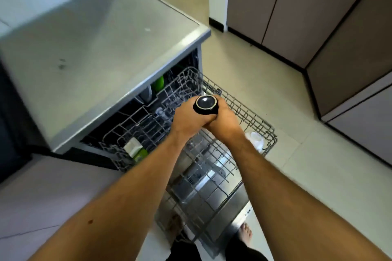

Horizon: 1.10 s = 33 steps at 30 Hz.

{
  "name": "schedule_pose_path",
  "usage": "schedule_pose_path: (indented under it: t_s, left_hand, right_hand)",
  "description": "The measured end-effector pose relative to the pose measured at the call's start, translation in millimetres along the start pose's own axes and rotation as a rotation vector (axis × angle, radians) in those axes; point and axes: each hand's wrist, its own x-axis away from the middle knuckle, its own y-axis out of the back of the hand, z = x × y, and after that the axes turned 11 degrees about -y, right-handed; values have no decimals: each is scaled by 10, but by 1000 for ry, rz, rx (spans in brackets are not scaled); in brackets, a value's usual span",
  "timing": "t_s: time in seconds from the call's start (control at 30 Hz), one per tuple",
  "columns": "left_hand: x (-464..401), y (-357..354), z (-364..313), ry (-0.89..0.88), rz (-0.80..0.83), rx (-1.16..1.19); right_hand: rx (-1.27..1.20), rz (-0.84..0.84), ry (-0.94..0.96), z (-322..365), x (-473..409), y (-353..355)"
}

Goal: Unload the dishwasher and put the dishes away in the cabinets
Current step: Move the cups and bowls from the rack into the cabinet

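Observation:
A small black bowl (205, 104) with a pale rim is held above the pulled-out grey wire rack (250, 116) of the open dishwasher. My left hand (188, 118) grips it from the left and my right hand (224, 118) from the right, fingers curled under it. A white cup (132, 146) and a green item (141, 154) sit at the rack's left corner. A white dish (256, 139) lies at the rack's right corner. Further inside, a green item (158, 83) and a grey plate (146, 94) stand under the counter.
The steel countertop (95, 48) overhangs the dishwasher on the left. The lowered dishwasher door (239, 210) lies below the rack, near my bare feet (246, 235). Brown cabinet doors (275, 6) stand at the back right, and more cabinets (360, 70) run along the right over tiled floor.

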Motion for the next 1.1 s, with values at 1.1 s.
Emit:
schedule_pose_path:
  t_s: [1.1]
  left_hand:
    - [2848, 3493, -423, 19, -695, 47]
  right_hand:
    - [35, 213, 789, 2798, 2792, -1500]
